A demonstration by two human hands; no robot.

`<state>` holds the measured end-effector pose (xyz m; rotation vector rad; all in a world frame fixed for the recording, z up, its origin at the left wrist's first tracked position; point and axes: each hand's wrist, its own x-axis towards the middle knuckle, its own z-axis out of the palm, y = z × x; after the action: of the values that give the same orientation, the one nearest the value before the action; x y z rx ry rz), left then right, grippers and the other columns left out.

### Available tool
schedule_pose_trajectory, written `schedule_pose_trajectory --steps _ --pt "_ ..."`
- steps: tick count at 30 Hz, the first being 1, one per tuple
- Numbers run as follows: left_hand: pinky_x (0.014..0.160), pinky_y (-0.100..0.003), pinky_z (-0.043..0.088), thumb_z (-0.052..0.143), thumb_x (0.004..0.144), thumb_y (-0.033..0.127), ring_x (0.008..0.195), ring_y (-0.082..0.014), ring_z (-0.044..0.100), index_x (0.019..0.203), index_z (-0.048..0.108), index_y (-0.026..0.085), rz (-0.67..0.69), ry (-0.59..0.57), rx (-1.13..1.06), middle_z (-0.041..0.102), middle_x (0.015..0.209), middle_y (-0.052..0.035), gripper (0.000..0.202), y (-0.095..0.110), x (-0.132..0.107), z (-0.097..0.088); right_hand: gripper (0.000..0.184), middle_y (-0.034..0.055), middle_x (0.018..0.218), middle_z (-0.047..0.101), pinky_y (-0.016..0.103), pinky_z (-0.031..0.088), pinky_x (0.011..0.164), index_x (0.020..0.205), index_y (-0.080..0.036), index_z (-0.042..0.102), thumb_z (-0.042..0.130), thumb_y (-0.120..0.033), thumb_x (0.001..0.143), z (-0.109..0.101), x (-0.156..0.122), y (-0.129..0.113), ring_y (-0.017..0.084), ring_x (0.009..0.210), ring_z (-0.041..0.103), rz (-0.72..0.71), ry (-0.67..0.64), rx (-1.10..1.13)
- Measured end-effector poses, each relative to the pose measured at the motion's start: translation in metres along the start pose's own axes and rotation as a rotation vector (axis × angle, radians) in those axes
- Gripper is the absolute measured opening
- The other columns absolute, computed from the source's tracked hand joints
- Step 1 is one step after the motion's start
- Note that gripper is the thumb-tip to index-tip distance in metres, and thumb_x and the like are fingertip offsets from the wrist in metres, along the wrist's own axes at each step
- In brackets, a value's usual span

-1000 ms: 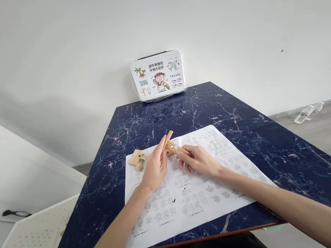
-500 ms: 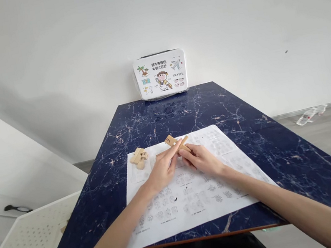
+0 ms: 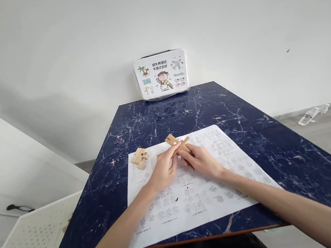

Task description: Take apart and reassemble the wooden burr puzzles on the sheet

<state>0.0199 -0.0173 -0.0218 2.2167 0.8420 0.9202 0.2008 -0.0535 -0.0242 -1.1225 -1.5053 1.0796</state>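
Observation:
Above a printed paper sheet (image 3: 198, 203), my left hand (image 3: 164, 171) and my right hand (image 3: 202, 161) come together around crossed wooden puzzle pieces (image 3: 170, 139). One piece points up and away with a dark mark on its end. A thin stick-like piece slants to the upper right, and another end shows at the left, past my left fingers. Both hands are closed on these pieces; my fingers cover where they meet. Left of my hands, a small cluster of wooden blocks (image 3: 139, 157) with notches rests on the sheet's upper left corner.
A white case (image 3: 162, 75) with cartoon prints leans against the wall at the back of the blue marbled table (image 3: 179, 115). A white perforated surface (image 3: 29, 240) with a cable stands at the lower left. Clear plastic packaging (image 3: 313, 114) lies on the floor at right.
The thin stick has shifted slightly in my fingers, and my left fingers sit a little lower along it. Both hands keep their hold on the wooden pieces.

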Motion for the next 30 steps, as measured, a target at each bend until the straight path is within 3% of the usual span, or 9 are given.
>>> schedule_pose_trajectory --steps 6,8,15,21,25,30 --pt "0.107 -0.052 0.056 0.043 0.108 0.028 0.114 -0.0289 0.073 0.153 0.053 0.027 -0.023 -0.011 -0.074 0.076 0.126 -0.0103 0.046 0.006 0.000 0.001 0.041 -0.0004 0.065 0.061 0.034 0.043 0.055 0.078 -0.025 0.052 0.052 -0.058 0.103 0.002 0.001 0.001 0.014 0.049 0.053 -0.001 -0.006 0.047" --pt "0.108 -0.053 0.056 0.044 0.109 0.029 0.117 -0.0295 0.072 0.155 0.050 0.025 -0.022 -0.034 -0.093 0.077 0.122 -0.0112 0.047 0.005 0.000 0.002 0.043 -0.0012 0.061 0.060 0.034 0.044 0.056 0.077 -0.025 0.051 0.052 -0.060 0.103 0.001 0.001 0.002 0.015 0.049 0.053 -0.003 0.002 0.029" --pt "0.120 -0.058 0.045 0.050 0.107 0.027 0.139 -0.0310 0.060 0.153 0.051 0.028 0.024 -0.045 -0.077 0.063 0.150 -0.0107 0.046 -0.002 -0.001 0.002 0.050 -0.0027 0.051 0.057 0.033 0.045 0.059 0.075 -0.025 0.050 0.049 -0.066 0.104 0.001 0.000 0.007 0.016 0.048 0.052 0.005 -0.006 -0.012" --pt "0.117 -0.055 0.048 0.053 0.104 0.024 0.131 -0.0294 0.065 0.148 0.056 0.027 0.004 -0.024 -0.043 0.066 0.146 -0.0105 0.045 0.006 0.000 -0.002 0.048 -0.0015 0.061 0.062 0.032 0.045 0.055 0.081 -0.024 0.055 0.053 -0.068 0.101 0.002 0.002 0.014 0.015 0.048 0.055 0.024 -0.053 0.100" --pt "0.110 -0.054 0.054 0.056 0.104 0.034 0.127 -0.0312 0.067 0.148 0.057 0.025 -0.084 -0.011 -0.147 0.071 0.138 -0.0106 0.046 0.009 0.001 -0.004 0.049 -0.0002 0.064 0.063 0.032 0.045 0.055 0.084 -0.024 0.057 0.050 -0.069 0.102 0.001 0.003 0.011 0.014 0.050 0.054 0.011 -0.067 0.121" --pt "0.108 -0.048 0.054 0.049 0.107 0.052 0.121 -0.0298 0.068 0.140 0.063 0.023 -0.256 0.193 -0.243 0.072 0.130 -0.0100 0.046 0.005 0.008 -0.014 0.045 0.0047 0.081 0.070 0.034 0.049 0.062 0.095 -0.023 0.063 0.044 -0.061 0.107 -0.004 0.006 0.013 0.017 0.060 0.059 -0.032 0.032 0.015"
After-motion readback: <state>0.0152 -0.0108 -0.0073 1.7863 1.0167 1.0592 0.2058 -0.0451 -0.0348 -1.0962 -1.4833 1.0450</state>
